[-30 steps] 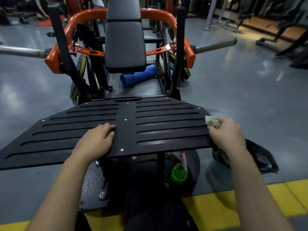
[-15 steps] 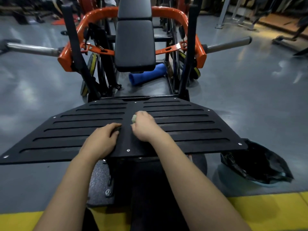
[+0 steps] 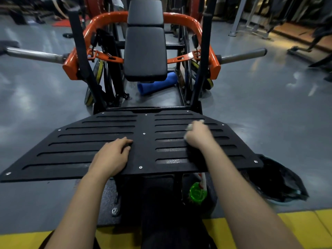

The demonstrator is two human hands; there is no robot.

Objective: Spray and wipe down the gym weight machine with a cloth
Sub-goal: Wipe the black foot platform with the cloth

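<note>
Grey gym floor (image 3: pixel 269 105) lies all round the machine, with a yellow strip along the near edge. Half a second ago the right hand (image 3: pixel 198 135) was at the middle of the black slotted plate (image 3: pixel 100 141), just beside the left hand (image 3: pixel 111 157). Now it is out on the plate's right half, apart from the left and blurred. The left hand has kept its place at the plate's near edge.

The left fingers lie nearly straight and close together, flat on the plate. The right fingers are curled round the cloth (image 3: pixel 189 127), which shows only as a pale, smeared wad at the knuckles, pressed to the plate.

The plate's long axis runs left to right, as do its slots. Beyond it the back pad (image 3: pixel 145 51) runs lengthwise away from the camera inside the orange frame (image 3: pixel 179 17). A green bottle (image 3: pixel 197 192) stands under the plate's near edge.
</note>
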